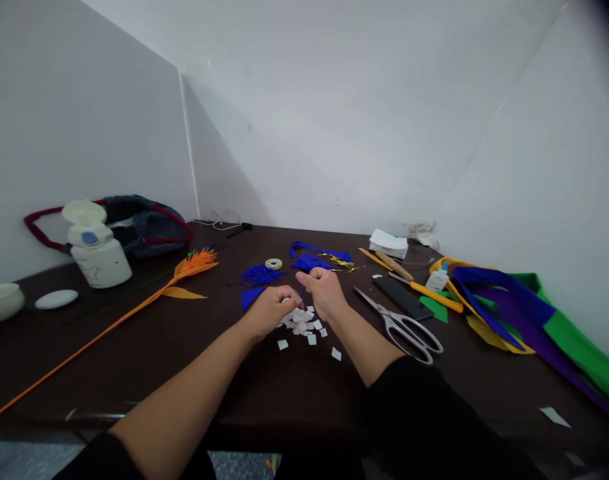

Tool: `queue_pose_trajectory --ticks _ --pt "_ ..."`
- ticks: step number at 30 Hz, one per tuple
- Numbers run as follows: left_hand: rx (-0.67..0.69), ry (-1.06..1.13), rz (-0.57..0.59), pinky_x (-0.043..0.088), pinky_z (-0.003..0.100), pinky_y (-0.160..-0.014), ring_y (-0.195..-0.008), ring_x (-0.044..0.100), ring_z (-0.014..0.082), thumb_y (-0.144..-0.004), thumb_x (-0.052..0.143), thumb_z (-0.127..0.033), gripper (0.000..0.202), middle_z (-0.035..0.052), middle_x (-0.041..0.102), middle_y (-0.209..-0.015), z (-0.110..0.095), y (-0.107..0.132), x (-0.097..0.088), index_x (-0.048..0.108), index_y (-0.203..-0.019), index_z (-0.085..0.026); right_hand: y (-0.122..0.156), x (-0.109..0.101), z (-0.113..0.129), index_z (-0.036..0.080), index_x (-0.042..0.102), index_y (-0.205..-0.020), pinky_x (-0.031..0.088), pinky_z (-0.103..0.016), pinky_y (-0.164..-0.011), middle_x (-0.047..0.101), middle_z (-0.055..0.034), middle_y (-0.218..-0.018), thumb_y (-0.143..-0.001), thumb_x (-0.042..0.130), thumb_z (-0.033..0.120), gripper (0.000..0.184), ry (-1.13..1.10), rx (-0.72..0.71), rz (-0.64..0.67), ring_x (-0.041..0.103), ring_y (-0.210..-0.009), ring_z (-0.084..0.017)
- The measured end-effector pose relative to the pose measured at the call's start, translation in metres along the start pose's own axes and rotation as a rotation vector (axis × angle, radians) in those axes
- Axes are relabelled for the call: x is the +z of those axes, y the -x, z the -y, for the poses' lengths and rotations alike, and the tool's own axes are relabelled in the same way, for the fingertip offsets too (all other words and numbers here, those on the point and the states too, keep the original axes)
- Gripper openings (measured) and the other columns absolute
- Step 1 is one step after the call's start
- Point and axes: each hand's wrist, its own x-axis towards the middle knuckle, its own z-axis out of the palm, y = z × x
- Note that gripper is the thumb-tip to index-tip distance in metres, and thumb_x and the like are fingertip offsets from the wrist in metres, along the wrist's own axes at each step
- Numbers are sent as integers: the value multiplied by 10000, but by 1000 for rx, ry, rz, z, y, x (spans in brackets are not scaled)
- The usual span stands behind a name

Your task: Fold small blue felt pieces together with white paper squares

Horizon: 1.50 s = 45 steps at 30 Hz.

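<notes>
OK, white paper bits (300, 325) just below L fingers (288, 293) & R fingers (304, 278).

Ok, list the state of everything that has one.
Left hand: fingers curled, grip unclear
Right hand: fingers curled, grip unclear
White paper pieces: cut, loosely heaped
Blue bits: piled
Scissors: blades look closed
White bottle: upright, lid open
Glue bottle: blue cap on
Orange flower: lying down
</notes>
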Motion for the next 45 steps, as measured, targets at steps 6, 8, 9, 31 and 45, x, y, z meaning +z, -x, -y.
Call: queue_pose_trajectory --ticks 6,8,9,31,45 --pt "-174 176 47 404 275 -682 -724 554 169 -689 503 -402 304 50 646 -750 5 -2 -9 642 -752 -139 1 0 4 186 323 -465 242 -218 -434 332 71 -437 -546 673 388 412 -9 11 10 290 -428 -59" --pt "-163 275 -12 399 275 -678 -724 547 163 -691 512 -411 310 41 641 -748 5 -3 -5 627 -792 -141 4 3 6 192 321 -478 263 -221 -418 332 75 -422 -543 676 388 411 -65 64 44 306 -404 -61" --pt "-145 303 -32 396 269 -675 -709 539 153 -690 519 -404 290 30 632 -726 4 -3 -2 618 -765 -142 5 5 7 197 319 -486 272 -224 -407 332 77 -412 -545 673 395 410 -94 96 66 317 -389 -66" --pt "-61 -144 -115 328 221 -545 -542 452 103 -723 458 -338 255 -20 542 -556 0 -1 5 529 -563 -152 0 3 2 182 328 -473 221 -215 -437 289 83 -440 -568 632 402 387 148 -30 6 250 -440 -62" --pt "-41 -65 -89 370 226 -592 -599 507 118 -745 429 -348 283 2 596 -630 5 -1 4 576 -611 -147 -1 -4 -2 145 622 -679 324 -225 -499 530 6 -591 -642 579 339 203 -91 62 226 395 -498 -82"
